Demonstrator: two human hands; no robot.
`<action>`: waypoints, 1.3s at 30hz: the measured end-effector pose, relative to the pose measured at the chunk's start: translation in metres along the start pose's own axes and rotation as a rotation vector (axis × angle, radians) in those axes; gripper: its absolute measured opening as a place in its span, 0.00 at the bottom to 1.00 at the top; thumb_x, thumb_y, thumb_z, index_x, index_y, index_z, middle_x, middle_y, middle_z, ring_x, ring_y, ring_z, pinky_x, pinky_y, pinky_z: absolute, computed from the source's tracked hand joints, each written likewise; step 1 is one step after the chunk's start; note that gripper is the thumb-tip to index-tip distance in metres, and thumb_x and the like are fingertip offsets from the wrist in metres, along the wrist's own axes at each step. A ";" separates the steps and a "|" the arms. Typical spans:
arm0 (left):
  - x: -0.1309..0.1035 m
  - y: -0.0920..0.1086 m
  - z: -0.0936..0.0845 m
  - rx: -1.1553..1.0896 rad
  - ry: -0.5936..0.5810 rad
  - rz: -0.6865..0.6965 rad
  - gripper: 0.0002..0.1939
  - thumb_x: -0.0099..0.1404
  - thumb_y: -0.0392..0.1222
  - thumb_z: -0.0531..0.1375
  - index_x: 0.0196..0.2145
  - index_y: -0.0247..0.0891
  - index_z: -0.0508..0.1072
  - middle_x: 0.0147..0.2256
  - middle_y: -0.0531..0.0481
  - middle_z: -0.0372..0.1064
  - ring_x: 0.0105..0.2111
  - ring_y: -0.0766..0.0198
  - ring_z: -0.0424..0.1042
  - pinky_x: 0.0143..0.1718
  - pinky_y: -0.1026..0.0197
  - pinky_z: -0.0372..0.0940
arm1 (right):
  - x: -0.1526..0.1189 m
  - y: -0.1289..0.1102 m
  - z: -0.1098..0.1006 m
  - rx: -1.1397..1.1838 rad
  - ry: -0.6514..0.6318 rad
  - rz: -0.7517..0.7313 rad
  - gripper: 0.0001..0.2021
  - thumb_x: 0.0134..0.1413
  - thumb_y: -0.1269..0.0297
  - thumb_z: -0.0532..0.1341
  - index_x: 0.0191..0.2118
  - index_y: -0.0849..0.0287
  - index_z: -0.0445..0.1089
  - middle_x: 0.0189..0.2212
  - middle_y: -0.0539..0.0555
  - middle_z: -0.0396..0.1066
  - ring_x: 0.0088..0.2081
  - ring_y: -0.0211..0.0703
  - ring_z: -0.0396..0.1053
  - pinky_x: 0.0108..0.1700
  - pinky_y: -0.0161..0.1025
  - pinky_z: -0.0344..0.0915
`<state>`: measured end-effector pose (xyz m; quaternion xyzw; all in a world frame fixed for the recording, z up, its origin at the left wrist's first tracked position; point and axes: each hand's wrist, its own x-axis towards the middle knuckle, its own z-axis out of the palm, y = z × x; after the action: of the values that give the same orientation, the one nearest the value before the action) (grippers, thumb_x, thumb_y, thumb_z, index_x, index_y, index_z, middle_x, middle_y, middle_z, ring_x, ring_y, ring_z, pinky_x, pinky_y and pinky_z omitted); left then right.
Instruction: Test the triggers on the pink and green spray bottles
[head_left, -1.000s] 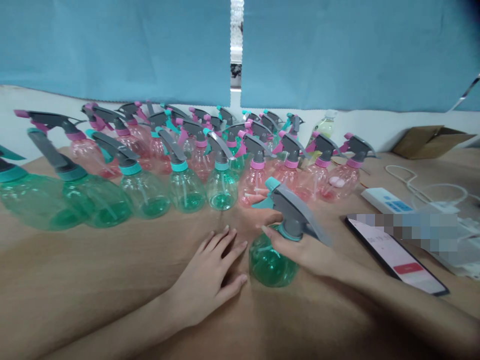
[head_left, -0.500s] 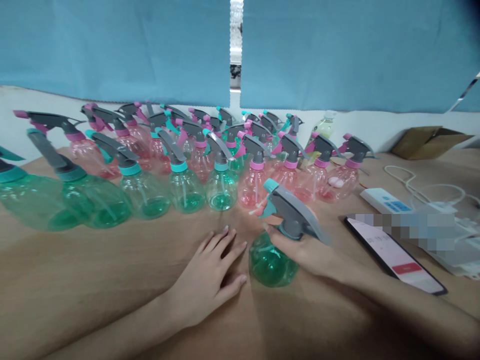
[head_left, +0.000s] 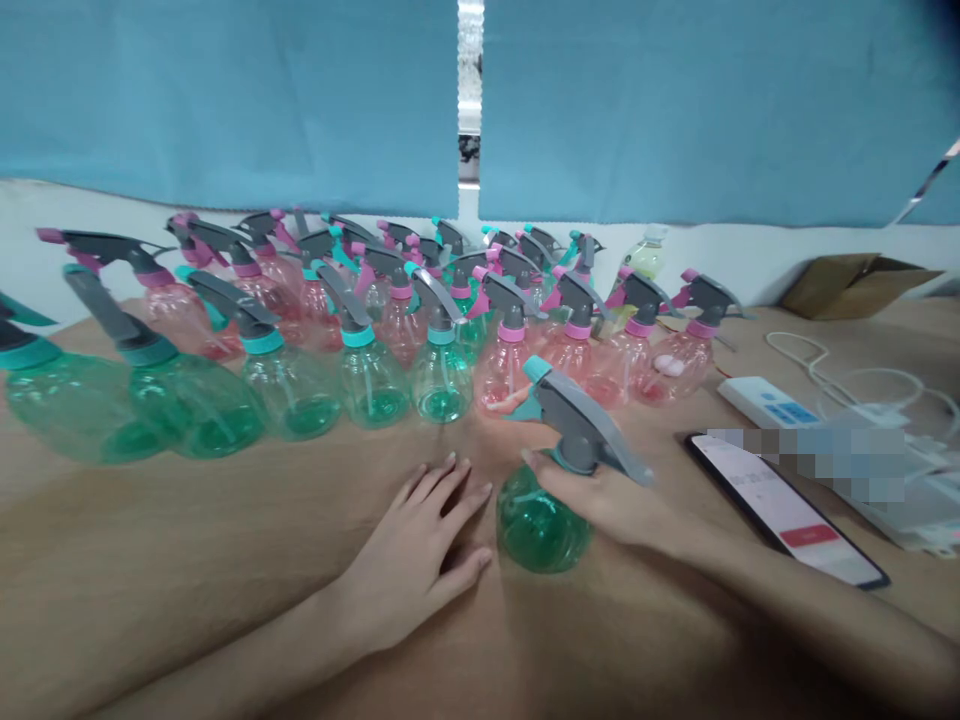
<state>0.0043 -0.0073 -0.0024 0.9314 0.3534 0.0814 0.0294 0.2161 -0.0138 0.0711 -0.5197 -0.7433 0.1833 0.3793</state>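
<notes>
Blue cloth (head_left: 240,100) hangs across the wall behind our wooden table (head_left: 187,530). On the table's near side, just right of our left hand (head_left: 420,545), stands a green trigger spray bottle (head_left: 544,530). Our right hand (head_left: 600,505) wraps its neck, thumb on the near side, other fingers reaching round the far side to the teal trigger; our left holds nothing, palm down on the wood with fingers moderately spread.

As we judge it, the grip is made, the spray head fitted, and letting go not yet done; whether the trigger is fully squeezed we cannot tell. Its nozzle points leftward and away from us, and its long axis runs roughly upright (the top leans right, though the wide lens may exaggerate that). Beyond stand green spray bottles (head_left: 292,395) on the left and pink spray bottles (head_left: 510,370) on the right; a smartphone (head_left: 795,515) lies right of our forearm.
</notes>
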 end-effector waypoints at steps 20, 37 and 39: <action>0.000 0.004 -0.003 0.001 -0.003 -0.011 0.27 0.68 0.53 0.51 0.60 0.37 0.57 0.62 0.40 0.49 0.61 0.50 0.46 0.58 0.45 0.47 | -0.001 0.010 0.010 0.352 -0.014 -0.019 0.25 0.46 0.71 0.55 0.53 0.51 0.56 0.45 0.54 0.70 0.38 0.45 0.73 0.38 0.42 0.73; -0.001 -0.003 -0.005 -0.093 0.034 0.016 0.26 0.67 0.51 0.52 0.59 0.38 0.57 0.60 0.41 0.52 0.60 0.51 0.50 0.58 0.46 0.47 | -0.003 0.004 0.021 0.217 0.166 0.044 0.22 0.40 0.73 0.55 0.45 0.50 0.58 0.33 0.47 0.64 0.24 0.36 0.61 0.28 0.35 0.65; -0.005 -0.003 -0.008 -0.173 0.037 -0.011 0.29 0.65 0.50 0.54 0.60 0.39 0.53 0.60 0.42 0.52 0.60 0.52 0.50 0.58 0.47 0.49 | -0.002 0.000 0.023 0.185 0.164 0.031 0.23 0.39 0.73 0.55 0.46 0.51 0.58 0.31 0.46 0.64 0.23 0.35 0.60 0.26 0.34 0.64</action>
<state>-0.0029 -0.0080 0.0041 0.9219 0.3505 0.1285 0.1035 0.1991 -0.0128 0.0558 -0.5072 -0.6815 0.2141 0.4822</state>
